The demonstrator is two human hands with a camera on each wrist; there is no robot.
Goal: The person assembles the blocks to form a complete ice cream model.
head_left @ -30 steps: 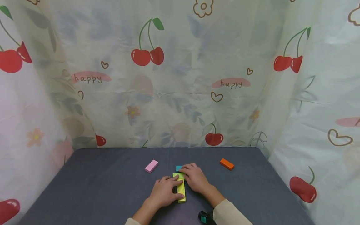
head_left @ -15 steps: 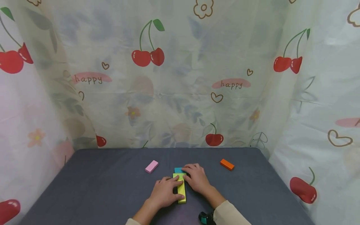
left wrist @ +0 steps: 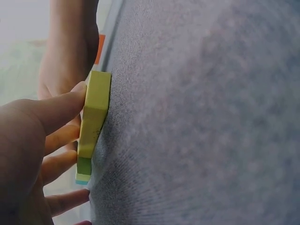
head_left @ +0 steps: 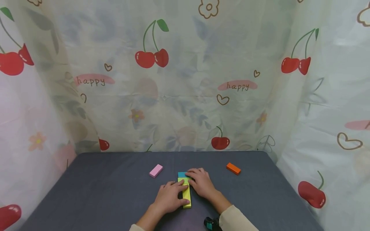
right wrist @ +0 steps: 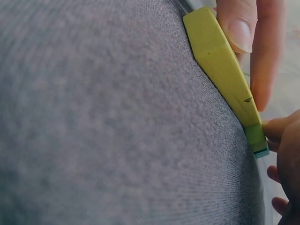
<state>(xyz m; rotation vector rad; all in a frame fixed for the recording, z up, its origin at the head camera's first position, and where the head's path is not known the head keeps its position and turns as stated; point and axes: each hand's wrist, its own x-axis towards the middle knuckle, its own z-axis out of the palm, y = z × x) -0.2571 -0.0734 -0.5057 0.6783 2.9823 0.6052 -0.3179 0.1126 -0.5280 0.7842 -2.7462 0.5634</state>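
A yellow block (head_left: 187,192) lies lengthwise on the dark cloth in the head view. Across its far end sits a light green block (head_left: 180,180), and a blue block (head_left: 181,174) lies along the green one's far side. My left hand (head_left: 168,197) rests its thumb on the yellow block's near end, its fingers reaching to the yellow and green blocks. My right hand (head_left: 203,183) touches the blue block with its fingertips; its thumb is at the green block's right end. In the right wrist view the yellow block (right wrist: 220,65) lies flat on the cloth.
A pink block (head_left: 156,170) lies back left and an orange block (head_left: 233,168) back right on the dark table (head_left: 101,186). Near the right sleeve is a black device (head_left: 212,223). A cherry-print curtain (head_left: 179,80) surrounds the table's back and sides.
The blue block has slid left along the green block's far side, so their left ends now line up. The right fingers shifted slightly with it; the left hand has stayed in place.
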